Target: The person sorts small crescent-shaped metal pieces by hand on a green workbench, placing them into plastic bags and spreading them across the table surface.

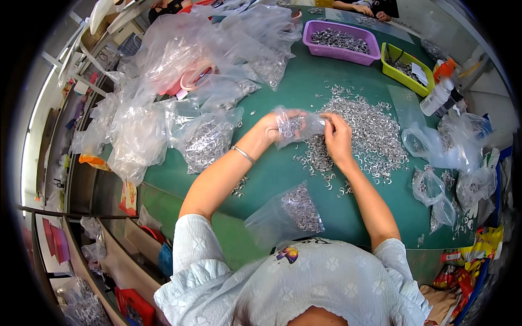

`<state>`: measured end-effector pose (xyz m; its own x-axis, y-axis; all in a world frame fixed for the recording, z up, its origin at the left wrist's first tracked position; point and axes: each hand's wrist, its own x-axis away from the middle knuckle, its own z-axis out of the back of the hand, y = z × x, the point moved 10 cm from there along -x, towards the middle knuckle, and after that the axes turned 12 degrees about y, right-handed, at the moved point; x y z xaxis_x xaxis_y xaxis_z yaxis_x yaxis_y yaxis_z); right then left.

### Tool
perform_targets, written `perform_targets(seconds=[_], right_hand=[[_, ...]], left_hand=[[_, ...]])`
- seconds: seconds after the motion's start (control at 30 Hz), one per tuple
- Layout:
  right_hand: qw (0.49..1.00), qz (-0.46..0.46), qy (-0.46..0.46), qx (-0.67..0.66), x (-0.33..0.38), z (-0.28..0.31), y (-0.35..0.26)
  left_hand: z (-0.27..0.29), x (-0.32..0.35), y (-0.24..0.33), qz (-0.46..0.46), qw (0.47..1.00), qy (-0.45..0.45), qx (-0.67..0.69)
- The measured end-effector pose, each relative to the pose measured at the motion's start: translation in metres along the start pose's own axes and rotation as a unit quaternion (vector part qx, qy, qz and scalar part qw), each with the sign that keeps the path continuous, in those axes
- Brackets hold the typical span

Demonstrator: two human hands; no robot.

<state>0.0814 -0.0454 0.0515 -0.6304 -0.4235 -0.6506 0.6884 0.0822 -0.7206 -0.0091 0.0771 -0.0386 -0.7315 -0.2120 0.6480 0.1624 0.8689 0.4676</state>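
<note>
While both hands are raised over the green worktop [283, 168], a small clear bag [298, 127] partly filled with small metal rings is being held between them. The left hand [273, 126] is being closed on the bag's left end, with a bracelet [243, 154] being worn on that wrist; the right hand [337, 136] is being pinched on the bag's right end. Just beyond and under the hands, a loose heap of metal rings [370, 136] is being spread across the worktop. Near the body, a filled clear bag [288, 213] is being left lying flat. To the left, a pile of larger plastic bags [179, 87] is being stacked, some holding rings. Farther off, a purple tray [341, 41] and a green tray [405, 68] are being kept with rings inside. More small bags [451, 179] are being bunched at the right.
</note>
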Motion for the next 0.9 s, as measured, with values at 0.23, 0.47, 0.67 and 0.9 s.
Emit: perform_targets(seconds=[0.23, 0.47, 0.67, 0.9], right_hand=[[0.987, -0.157, 0.009, -0.042, 0.005, 0.010, 0.046], [0.965, -0.228, 0.050, -0.116, 0.010, 0.018, 0.065], [0.933, -0.310, 0.063, -0.170, 0.026, 0.029, 0.115], [0.952, -0.289, 0.046, -0.091, 0.023, 0.047, 0.142]], left_hand=[[-0.014, 0.002, 0.005, 0.006, 0.997, 0.073, 0.014], [-0.036, 0.001, 0.018, -0.034, 0.988, 0.151, -0.001], [-0.048, 0.003, 0.019, 0.017, 0.998, 0.041, 0.050], [-0.041, -0.001, 0.016, 0.034, 0.985, 0.017, 0.166]])
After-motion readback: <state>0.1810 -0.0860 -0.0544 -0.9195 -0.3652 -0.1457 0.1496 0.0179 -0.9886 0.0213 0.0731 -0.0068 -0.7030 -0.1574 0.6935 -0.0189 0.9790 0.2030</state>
